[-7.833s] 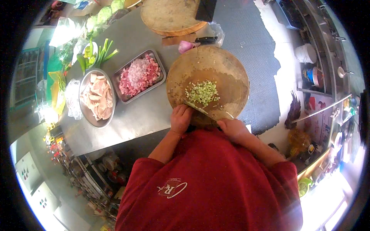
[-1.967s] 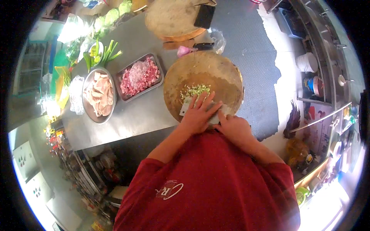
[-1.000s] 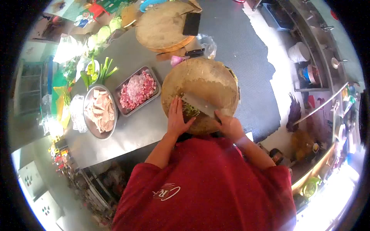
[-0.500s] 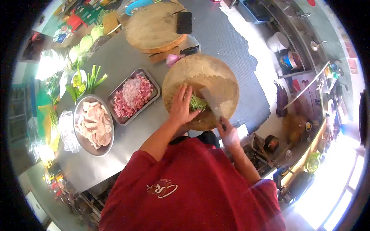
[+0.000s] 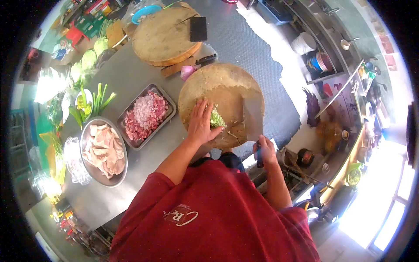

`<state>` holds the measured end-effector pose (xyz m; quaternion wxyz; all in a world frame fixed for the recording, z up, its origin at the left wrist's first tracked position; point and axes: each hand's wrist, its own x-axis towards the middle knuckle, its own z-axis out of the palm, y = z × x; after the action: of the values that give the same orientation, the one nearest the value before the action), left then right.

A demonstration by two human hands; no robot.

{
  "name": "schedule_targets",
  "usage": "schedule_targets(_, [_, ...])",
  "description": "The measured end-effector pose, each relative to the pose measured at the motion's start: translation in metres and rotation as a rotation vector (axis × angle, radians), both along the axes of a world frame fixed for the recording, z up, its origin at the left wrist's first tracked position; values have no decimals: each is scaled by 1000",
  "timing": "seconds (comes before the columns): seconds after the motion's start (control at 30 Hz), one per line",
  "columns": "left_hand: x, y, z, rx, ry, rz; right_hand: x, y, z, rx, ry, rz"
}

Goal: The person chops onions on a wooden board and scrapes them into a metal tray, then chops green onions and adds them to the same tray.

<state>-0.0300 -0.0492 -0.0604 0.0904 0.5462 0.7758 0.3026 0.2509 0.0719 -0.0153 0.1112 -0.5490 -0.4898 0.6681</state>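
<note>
A small heap of chopped green vegetable [image 5: 217, 119] lies on the round wooden chopping block [image 5: 235, 83]. Flat on the block, my left hand [image 5: 201, 124] rests against the heap's left side with its fingers stretched out. My right hand [image 5: 266, 151] grips the dark handle of a cleaver [image 5: 253, 117] at the block's right edge. The wide blade lies over the right part of the block, apart from the heap. A pink onion [image 5: 188, 72] sits just behind the block, beside a knife with a black handle [image 5: 206, 59].
Left of the block are a metal tray [image 5: 173, 106] of diced meat and a metal bowl [image 5: 126, 162] of pale meat pieces. Green onions [image 5: 103, 99] lie behind them. A second round block [image 5: 157, 37] with a dark rectangular blade [image 5: 198, 29] stands at the back.
The cleaver has moved right, away from the chopped vegetable, and its blade has turned. My left hand remains at the heap, which shows more fully.
</note>
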Motion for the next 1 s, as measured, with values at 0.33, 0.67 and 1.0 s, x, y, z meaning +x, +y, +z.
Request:
schedule_targets(0.33, [6,2,2,22,11,-4,-19,-49,-38,339,-251,202])
schedule_targets(0.67, [7,4,-8,178,-38,86,-91,-89,-74,327,-165,279])
schedule_targets(1.0, [0,3,-15,337,-157,282,-135,-94,-35,55,-86,330])
